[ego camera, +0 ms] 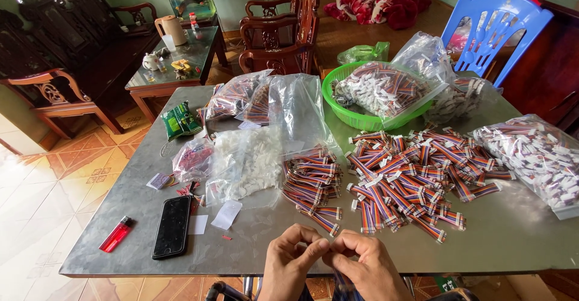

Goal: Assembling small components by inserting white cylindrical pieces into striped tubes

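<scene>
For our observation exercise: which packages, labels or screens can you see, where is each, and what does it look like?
Black smartphone: near left of table, flat, dark screen.
Green foil packet: far left of table, rectangular.
Clear plastic bag of white pieces: table centre.
Small white paper slips: right of the phone, no print legible.

Dull metal table (253, 240), glossy plastic bags (295, 105)
</scene>
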